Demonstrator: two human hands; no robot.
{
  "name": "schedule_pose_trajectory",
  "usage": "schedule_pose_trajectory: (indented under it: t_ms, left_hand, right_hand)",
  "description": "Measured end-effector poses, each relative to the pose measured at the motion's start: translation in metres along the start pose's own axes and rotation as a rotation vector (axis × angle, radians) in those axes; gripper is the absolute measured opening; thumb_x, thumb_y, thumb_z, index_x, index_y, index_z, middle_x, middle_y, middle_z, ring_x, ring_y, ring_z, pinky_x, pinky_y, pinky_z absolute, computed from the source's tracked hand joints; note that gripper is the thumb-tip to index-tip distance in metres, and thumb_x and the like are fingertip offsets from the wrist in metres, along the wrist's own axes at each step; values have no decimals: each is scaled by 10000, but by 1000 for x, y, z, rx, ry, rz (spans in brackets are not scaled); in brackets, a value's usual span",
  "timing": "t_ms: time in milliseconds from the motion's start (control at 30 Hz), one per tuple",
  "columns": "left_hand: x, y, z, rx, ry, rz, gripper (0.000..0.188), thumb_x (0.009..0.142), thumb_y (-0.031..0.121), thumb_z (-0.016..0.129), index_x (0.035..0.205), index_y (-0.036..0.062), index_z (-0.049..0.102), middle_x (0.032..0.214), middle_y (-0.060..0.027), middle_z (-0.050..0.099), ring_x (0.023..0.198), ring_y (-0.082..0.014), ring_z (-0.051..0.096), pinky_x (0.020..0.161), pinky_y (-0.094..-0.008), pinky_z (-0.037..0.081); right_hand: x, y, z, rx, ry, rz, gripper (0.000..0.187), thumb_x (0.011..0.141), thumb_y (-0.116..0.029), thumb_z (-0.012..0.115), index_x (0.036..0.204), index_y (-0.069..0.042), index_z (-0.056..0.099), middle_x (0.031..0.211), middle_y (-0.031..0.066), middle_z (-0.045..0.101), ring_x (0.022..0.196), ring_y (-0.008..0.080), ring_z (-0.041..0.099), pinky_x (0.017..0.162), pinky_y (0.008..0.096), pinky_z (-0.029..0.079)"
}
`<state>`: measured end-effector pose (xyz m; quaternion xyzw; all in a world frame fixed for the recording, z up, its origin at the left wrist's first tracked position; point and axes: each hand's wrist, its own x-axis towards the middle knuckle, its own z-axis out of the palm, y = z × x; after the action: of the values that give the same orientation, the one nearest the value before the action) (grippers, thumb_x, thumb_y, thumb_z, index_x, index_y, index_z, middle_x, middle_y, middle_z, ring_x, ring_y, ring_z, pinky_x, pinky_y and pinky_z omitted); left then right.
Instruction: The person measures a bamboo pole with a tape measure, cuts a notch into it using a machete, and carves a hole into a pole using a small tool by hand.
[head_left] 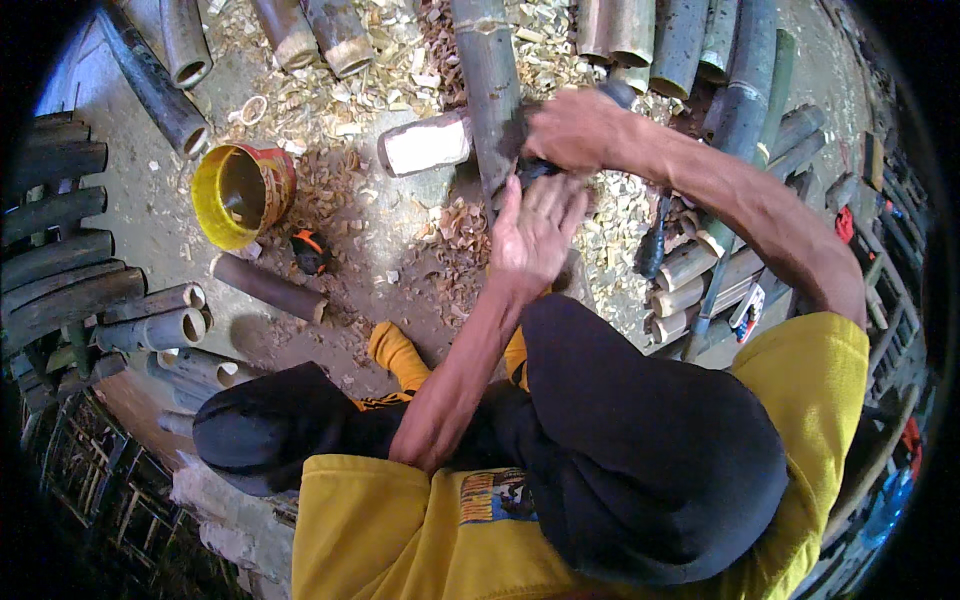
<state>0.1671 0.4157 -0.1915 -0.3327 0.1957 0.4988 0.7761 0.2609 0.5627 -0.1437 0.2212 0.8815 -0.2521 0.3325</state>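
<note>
A long grey-brown bamboo pole [486, 85] runs from the top edge down to my hands. My right hand [575, 130], smeared by motion, is closed on a dark tool [617, 94] beside the pole; the tool's kind is mostly hidden by the fingers. My left hand [535, 235] lies just below, palm showing, with its fingers stretched out and the thumb apart near the pole's lower end. Its fingertips come close to the dark tool, and I cannot tell whether they touch it. A block with a white top [428, 147] sits left of the pole.
Pale wood shavings [400, 60] cover the ground. To the left stand a yellow bucket [225, 222], an orange-and-black tape measure [311, 251] and a short bamboo piece [268, 287]. Cut bamboo lengths [55, 250] are stacked at left, with more tubes [683, 45] at the upper right.
</note>
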Motion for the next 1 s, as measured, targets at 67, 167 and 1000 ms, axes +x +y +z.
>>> schedule_pose_trajectory:
  t_ms: [67,167,1000]
  left_hand:
    - [-20,-14,-3,414,82,-241,686,833,485,544,1247,-30,359,1287,-150,434,1187,-302,427,1047,-422,305]
    - [-48,-36,-32,863,47,-353,645,769,324,652,1264,36,354,1232,-136,482,1180,-290,438,949,-455,390]
    - [-95,150,17,2679,168,419,414,565,181,735,964,124,637,753,-138,645,701,-306,636,623,-383,507]
  right_hand:
    - [-19,13,69,620,-17,-105,279,663,-245,680,846,-40,629,728,83,652,677,230,624,626,357,503]
    - [-62,-49,102,1228,-20,241,326,764,-196,628,1009,12,574,777,106,609,682,226,601,650,330,502]
    - [50,-119,40,556,390,-136,397,795,-102,478,1190,-80,443,927,206,554,968,390,528,793,474,459]
